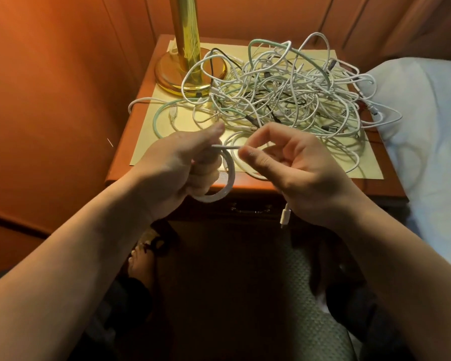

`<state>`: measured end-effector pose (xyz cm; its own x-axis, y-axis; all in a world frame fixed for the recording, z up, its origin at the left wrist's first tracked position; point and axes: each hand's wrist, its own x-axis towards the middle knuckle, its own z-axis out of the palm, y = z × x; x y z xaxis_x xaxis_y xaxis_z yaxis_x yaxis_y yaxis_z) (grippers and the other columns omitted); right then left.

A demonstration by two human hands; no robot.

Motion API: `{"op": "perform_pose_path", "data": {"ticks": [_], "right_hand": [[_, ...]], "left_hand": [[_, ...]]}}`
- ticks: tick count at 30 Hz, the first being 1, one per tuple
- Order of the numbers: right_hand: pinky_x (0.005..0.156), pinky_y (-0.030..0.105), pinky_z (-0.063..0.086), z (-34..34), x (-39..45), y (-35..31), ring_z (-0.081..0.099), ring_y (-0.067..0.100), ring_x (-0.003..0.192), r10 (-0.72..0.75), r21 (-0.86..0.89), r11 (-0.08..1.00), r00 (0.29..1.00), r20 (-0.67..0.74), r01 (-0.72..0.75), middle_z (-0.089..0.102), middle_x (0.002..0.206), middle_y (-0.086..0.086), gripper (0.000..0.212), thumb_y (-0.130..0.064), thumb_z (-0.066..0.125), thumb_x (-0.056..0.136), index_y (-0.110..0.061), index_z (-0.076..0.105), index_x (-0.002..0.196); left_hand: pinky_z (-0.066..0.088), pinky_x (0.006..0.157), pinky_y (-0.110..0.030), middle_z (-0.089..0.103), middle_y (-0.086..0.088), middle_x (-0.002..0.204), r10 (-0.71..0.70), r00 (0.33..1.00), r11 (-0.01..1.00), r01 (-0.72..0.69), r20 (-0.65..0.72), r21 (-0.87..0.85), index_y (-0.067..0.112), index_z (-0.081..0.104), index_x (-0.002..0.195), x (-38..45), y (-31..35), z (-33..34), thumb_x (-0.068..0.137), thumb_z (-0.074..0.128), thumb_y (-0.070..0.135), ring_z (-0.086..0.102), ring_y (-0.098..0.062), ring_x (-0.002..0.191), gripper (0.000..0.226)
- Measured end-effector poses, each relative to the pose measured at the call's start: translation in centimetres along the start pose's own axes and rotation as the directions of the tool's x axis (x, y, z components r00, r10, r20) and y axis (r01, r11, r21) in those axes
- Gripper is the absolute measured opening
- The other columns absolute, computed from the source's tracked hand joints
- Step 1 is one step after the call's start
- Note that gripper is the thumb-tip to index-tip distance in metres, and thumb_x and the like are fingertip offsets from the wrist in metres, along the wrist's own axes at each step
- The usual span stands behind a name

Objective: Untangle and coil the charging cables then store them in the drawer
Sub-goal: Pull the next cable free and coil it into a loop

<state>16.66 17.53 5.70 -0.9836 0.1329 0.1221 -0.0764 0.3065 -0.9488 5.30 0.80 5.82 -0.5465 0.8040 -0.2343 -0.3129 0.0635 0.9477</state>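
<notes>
Cable half-coiled between two hands, over the counter's front edge.

The left hand has its fingers closed around the white coil; the right hand pinches the cable's free run between thumb and forefinger, other fingers loosely curled, and a plug hangs below that wrist. Behind, a tangle of white, green and black cables lies on a yellow mat on the counter, touching the brass lamp. The drawer is shut.
</notes>
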Motion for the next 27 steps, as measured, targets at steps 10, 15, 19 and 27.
{"op": "perform_pose_path", "data": {"ticks": [10,15,19,27], "right_hand": [[0.066,0.022,0.049,-3.3,0.3,2.0,0.059,0.011,0.07,0.151,-0.187,0.974,0.983,0.101,-0.131,0.061,0.076,-0.007,0.021,-0.027,0.057,0.104,-0.019,0.077,0.105],[0.065,0.043,0.056,-2.1,-0.6,3.2,0.063,0.019,0.067,0.271,-0.355,0.911,0.953,0.132,-0.21,0.07,0.081,0.001,0.025,-0.033,0.055,0.107,-0.025,0.077,0.096],[0.046,0.03,0.046,-0.5,-0.7,3.4,0.046,0.012,0.053,0.247,0.113,0.959,0.963,0.11,-0.259,0.067,0.081,0.002,0.011,-0.018,0.056,0.107,-0.011,0.061,0.113],[0.047,0.021,0.036,1.6,-0.9,2.5,0.047,0.005,0.062,0.256,0.381,0.878,0.957,0.14,-0.29,0.07,0.086,-0.002,0.02,-0.019,0.054,0.107,-0.011,0.072,0.108]], "left_hand": [[0.014,0.044,-0.025,0.02,0.009,0.053,0.006,0.994,0.991,-0.021,-0.111,-0.129,0.029,0.034,0.051,1.3,-0.5,-1.5,0.108,0.036,0.041,0.016,-0.008,0.045,0.059],[0.014,0.045,-0.025,0.019,0.009,0.054,-0.037,0.99,0.98,0.01,-0.138,-0.196,0.028,0.034,0.051,1.2,-0.5,-2.4,0.108,0.037,0.044,0.014,-0.009,0.048,0.059],[0.018,0.04,-0.02,0.015,0.008,0.056,-0.071,0.992,0.965,0.04,-0.108,-0.26,0.028,0.029,0.055,1.2,-0.5,-1.9,0.104,0.04,0.043,0.019,-0.006,0.044,0.053],[0.03,0.051,-0.025,0.021,0.004,0.06,-0.153,0.984,0.953,0.122,-0.094,-0.276,0.025,0.029,0.065,1.2,-0.9,0.4,0.103,0.047,0.042,0.025,-0.013,0.052,0.045]]}}
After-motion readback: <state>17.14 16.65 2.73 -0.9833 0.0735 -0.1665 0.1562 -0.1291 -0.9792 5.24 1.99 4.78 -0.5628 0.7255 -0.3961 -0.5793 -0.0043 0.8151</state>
